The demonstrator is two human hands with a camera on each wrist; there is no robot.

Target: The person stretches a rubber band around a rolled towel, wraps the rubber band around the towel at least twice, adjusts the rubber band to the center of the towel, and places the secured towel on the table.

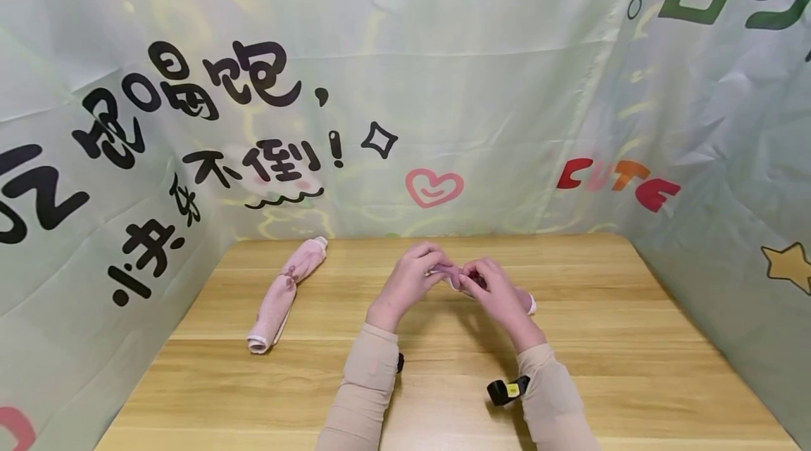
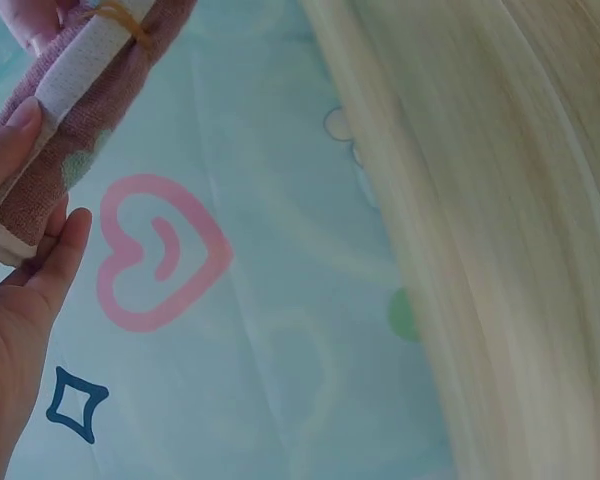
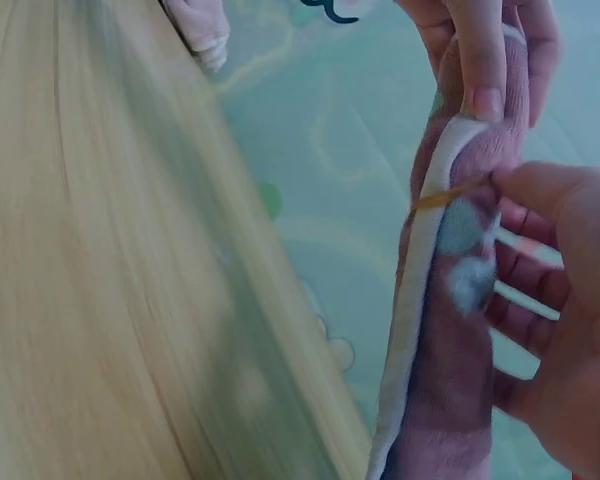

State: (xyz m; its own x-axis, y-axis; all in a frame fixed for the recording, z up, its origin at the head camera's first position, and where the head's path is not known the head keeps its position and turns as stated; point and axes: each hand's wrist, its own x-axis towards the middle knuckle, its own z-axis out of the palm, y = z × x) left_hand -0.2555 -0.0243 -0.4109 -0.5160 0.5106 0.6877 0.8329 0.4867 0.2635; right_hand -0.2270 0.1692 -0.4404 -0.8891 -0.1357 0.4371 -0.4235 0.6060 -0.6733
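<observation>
Both hands are at a rolled pink towel [image 3: 445,390] with a white edge, held up over the table. My left hand [image 1: 412,278] grips one end, its thumb pressed on the white edge and fingers behind the roll, as the left wrist view shows. A yellowish rubber band [image 3: 445,197] crosses the roll at its middle. My right hand [image 3: 570,270] pinches the band at the towel's side, with the other fingers curled close behind the roll. In the head view the right hand [image 1: 494,293] partly hides the towel, whose far end [image 1: 527,301] sticks out to the right.
A second rolled pink towel [image 1: 269,310], cinched at its middle, lies on the left of the wooden table [image 1: 443,395]. Printed cloth walls [image 1: 494,120] stand along the table's back and sides. A black device with a yellow label [image 1: 507,390] is at the right wrist.
</observation>
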